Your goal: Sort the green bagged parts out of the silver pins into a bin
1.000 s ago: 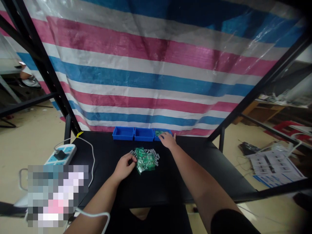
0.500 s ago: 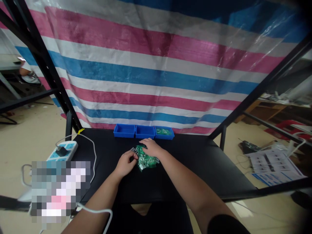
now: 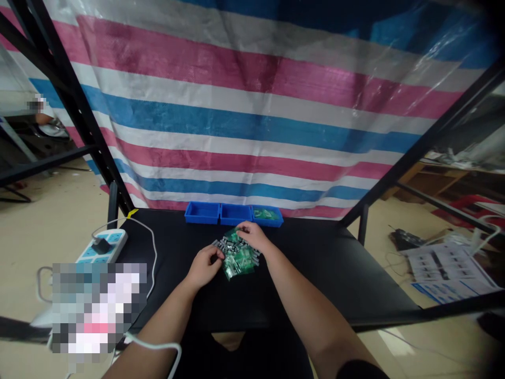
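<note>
A heap of small green circuit boards (image 3: 237, 261) in clear plastic, mixed with silver metal-ended parts, lies in the middle of the black table (image 3: 315, 279). My right hand (image 3: 252, 235) rests on the far side of the heap, its fingers on the boards. My left hand (image 3: 205, 267) sits at the heap's near left edge with its fingers curled against it. Whether either hand holds a piece is hidden. Behind the heap stand several blue bins, and the right one (image 3: 267, 216) holds green boards.
A white power strip (image 3: 105, 245) with a white cable lies at the table's left end. Black rack posts frame the table, and a striped tarp (image 3: 252, 131) hangs behind. Papers (image 3: 445, 268) lie on the floor to the right. A person (image 3: 43, 118) sits far left.
My right hand has moved left from the right blue bin onto the heap. The heap's far edge has shifted toward the bins. My left hand has stayed at the heap.
</note>
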Demonstrator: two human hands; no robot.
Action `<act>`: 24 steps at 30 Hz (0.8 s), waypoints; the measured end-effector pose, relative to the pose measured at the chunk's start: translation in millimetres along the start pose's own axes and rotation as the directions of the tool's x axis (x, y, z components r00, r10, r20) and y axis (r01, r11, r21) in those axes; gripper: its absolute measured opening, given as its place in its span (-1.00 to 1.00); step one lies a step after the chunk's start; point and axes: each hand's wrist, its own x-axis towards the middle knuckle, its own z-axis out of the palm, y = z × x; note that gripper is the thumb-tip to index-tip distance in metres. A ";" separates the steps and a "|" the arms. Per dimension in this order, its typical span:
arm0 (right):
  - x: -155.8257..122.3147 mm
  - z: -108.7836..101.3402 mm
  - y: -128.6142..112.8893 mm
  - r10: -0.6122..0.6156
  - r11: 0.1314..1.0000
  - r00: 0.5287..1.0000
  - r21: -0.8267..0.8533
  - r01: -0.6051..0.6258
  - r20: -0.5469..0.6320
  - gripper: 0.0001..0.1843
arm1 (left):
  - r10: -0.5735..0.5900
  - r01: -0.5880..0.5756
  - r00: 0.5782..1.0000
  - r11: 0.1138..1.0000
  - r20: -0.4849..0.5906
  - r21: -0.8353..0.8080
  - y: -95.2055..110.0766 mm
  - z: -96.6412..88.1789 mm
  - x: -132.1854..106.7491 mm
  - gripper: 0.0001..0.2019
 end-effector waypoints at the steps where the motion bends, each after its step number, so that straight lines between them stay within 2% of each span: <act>1: -5.1 -4.8 3.9 0.044 0.992 0.998 0.124 -0.037 -0.054 -0.84 | -0.002 0.002 1.000 1.000 0.002 0.006 0.0 0.1 0.1 -0.86; 3: -18.4 -13.6 13.1 0.136 0.924 0.976 0.377 -0.063 -0.171 -0.75 | -0.006 0.005 1.000 1.000 0.009 0.017 0.0 0.2 0.3 -0.86; 5: -34.0 -21.3 23.7 0.244 0.793 0.934 0.608 -0.036 -0.262 -0.67 | -0.007 0.007 1.000 1.000 0.016 0.023 -0.7 0.2 0.6 -0.87; 7: -48.6 -28.0 34.4 0.327 0.678 0.888 0.735 0.018 -0.323 -0.61 | -0.008 0.008 1.000 1.000 0.019 0.026 -1.9 0.3 1.1 -0.87; 8: -54.5 -31.1 39.0 0.350 0.650 0.869 0.759 0.043 -0.349 -0.60 | -0.006 0.005 1.000 1.000 0.021 0.027 -2.7 0.3 1.3 -0.87; 10: -62.5 -36.5 45.4 0.369 0.639 0.840 0.765 0.081 -0.398 -0.60 | 0.008 -0.008 1.000 1.000 0.025 0.028 -4.2 0.5 1.9 -0.88; 12: -65.7 -40.3 47.6 0.357 0.653 0.832 0.750 0.103 -0.425 -0.60 | 0.021 -0.022 0.999 0.999 0.029 0.029 -5.4 0.8 2.4 -0.90; 14: -66.1 -42.1 46.5 0.334 0.674 0.841 0.732 0.104 -0.426 -0.59 | 0.024 -0.025 0.999 0.999 0.034 0.032 -6.0 0.9 2.9 -0.90; 19: -66.4 -40.2 40.6 0.307 0.720 0.890 0.693 0.014 -0.337 -0.56 | 0.012 -0.014 0.999 0.999 0.030 0.048 -4.3 1.1 2.8 -0.90; 21: -66.9 -39.0 39.9 0.304 0.730 0.891 0.683 0.010 -0.338 -0.60 | 0.007 -0.008 1.000 0.998 0.028 0.055 -3.3 1.1 2.5 -0.90; 24: -66.4 -37.8 42.0 0.258 0.731 0.894 0.679 0.066 -0.365 -0.73 | 0.005 -0.007 1.000 0.998 0.031 0.058 -3.0 1.1 2.3 -0.89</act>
